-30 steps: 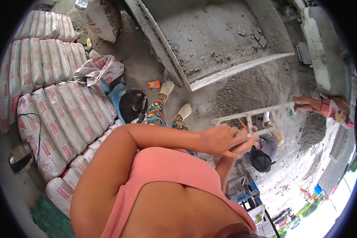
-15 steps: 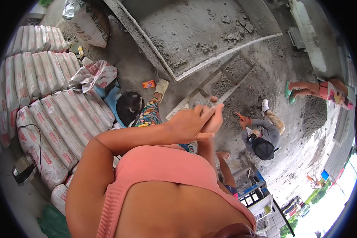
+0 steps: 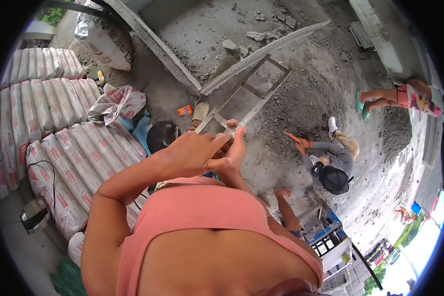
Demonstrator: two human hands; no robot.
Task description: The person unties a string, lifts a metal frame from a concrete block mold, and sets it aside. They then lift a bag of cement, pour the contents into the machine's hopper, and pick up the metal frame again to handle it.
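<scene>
Ladder frame (image 3: 264, 100), crusted with cement, is held off the ground by its near end and slants away toward 1 o'clock over the gritty floor. The left hand (image 3: 195, 154) has its fingers curled tight round that end. The right hand (image 3: 238, 140) presses in just behind it, though whether its fingers are closed is hidden.

This looks like a carry or repositioning step. Any further move calls for a firm two-handed hold and clearance from the crouching person (image 3: 330, 170) at 3 o'clock. Stacked cement bags (image 3: 59, 148) lie at 9 o'clock.

Dusty conc. floor (image 3: 306, 103) w/ stacked cement sacks (image 3: 59, 138); daylight.
</scene>
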